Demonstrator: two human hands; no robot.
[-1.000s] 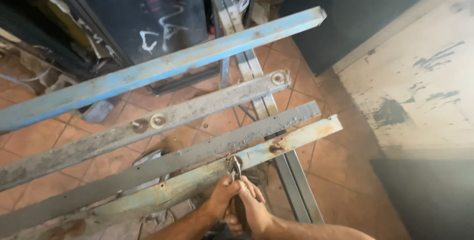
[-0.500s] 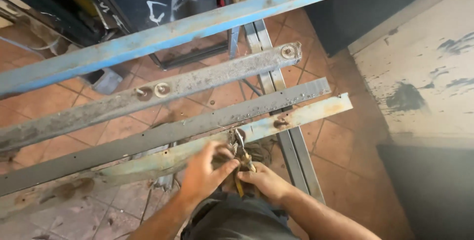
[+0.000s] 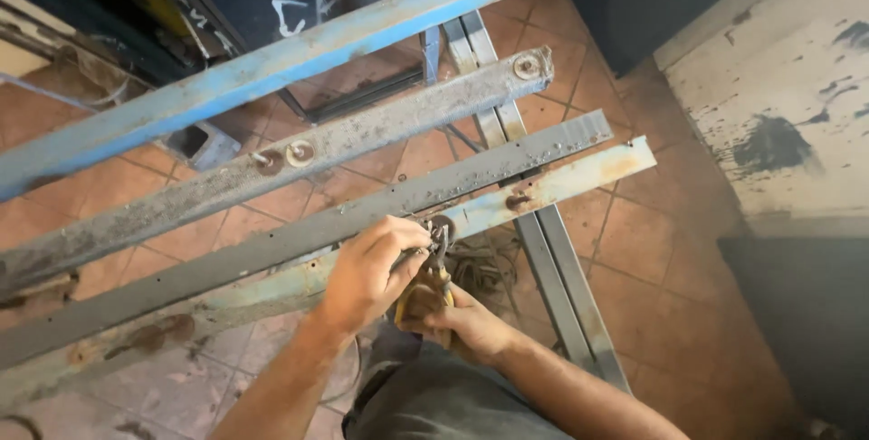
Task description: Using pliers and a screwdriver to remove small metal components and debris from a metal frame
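Note:
My right hand (image 3: 463, 324) grips yellow-handled pliers (image 3: 433, 284), whose jaws point up at a rusty bolt (image 3: 441, 225) on the pale blue, rusted metal bar (image 3: 552, 186). My left hand (image 3: 369, 268) reaches over the same bar, its fingertips pinched around the bolt beside the plier jaws. A grey steel bar (image 3: 507, 161) lies right behind, parallel to the pale blue one.
Further back run another grey bar (image 3: 380, 129) with round washers and a long blue beam (image 3: 299, 58). All rest across a metal frame rail (image 3: 561, 286) above a terracotta tile floor (image 3: 670, 250). A paint-stained white panel (image 3: 787, 96) stands on the right. Coiled wire (image 3: 484, 268) lies below.
The view has shifted closer and lower. My left hand has moved up onto the bolt, and the pliers have risen with my right hand toward it.

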